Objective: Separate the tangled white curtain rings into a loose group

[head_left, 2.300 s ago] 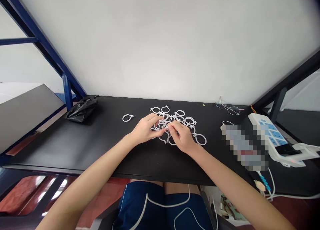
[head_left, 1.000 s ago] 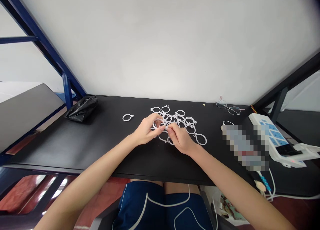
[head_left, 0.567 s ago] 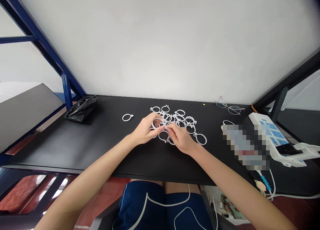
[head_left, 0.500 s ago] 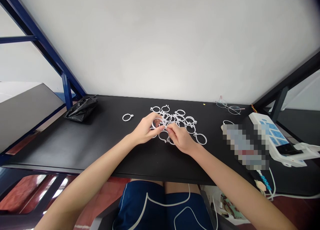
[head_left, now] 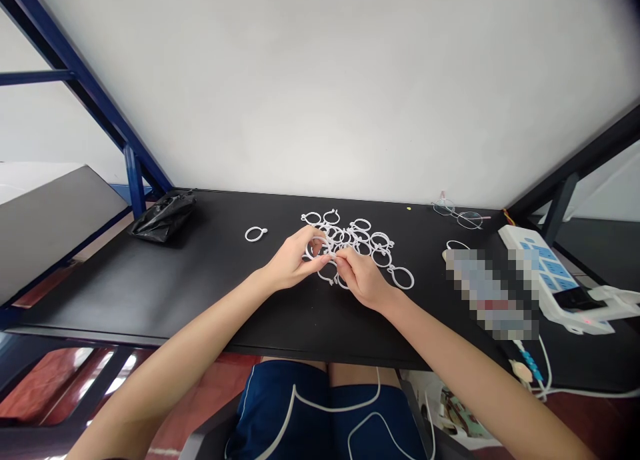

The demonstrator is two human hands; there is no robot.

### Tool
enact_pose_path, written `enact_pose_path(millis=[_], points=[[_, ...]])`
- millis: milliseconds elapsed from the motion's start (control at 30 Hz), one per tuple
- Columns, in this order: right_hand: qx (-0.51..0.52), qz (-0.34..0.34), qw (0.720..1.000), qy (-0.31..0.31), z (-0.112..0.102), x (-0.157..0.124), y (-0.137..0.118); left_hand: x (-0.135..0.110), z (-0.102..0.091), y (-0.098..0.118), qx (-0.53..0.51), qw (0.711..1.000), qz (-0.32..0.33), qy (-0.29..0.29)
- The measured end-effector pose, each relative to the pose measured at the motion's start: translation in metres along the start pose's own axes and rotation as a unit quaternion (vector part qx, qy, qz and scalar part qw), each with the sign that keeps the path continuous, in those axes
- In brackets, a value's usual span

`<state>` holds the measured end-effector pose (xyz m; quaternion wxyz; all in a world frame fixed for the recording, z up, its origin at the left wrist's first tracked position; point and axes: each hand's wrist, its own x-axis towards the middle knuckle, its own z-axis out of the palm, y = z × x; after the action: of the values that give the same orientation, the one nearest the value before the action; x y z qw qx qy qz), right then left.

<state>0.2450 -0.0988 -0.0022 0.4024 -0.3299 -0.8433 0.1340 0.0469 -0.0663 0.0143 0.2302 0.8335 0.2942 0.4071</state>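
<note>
Hands met: left hand (head_left: 294, 260) and right hand (head_left: 363, 280) gripped a white plastic curtain ring (head_left: 316, 247) | risk: tugging could snag neighbouring rings (head_left: 401, 278) on the black bench (head_left: 150, 293)

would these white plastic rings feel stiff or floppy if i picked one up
These white plastic rings hold a clean round shape, so probably stiff, slightly springy and light. Their small clips might snag neighbouring rings in the pile.
</note>
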Motion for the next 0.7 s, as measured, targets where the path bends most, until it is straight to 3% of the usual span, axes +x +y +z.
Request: enact_pose_path(millis=[700], points=[[0.038, -0.007, 0.999, 0.019, 0.0087, -0.0054, 0.0041, 0.0003, 0.0045, 0.0047, -0.029, 0.999, -0.001, 0.031]])
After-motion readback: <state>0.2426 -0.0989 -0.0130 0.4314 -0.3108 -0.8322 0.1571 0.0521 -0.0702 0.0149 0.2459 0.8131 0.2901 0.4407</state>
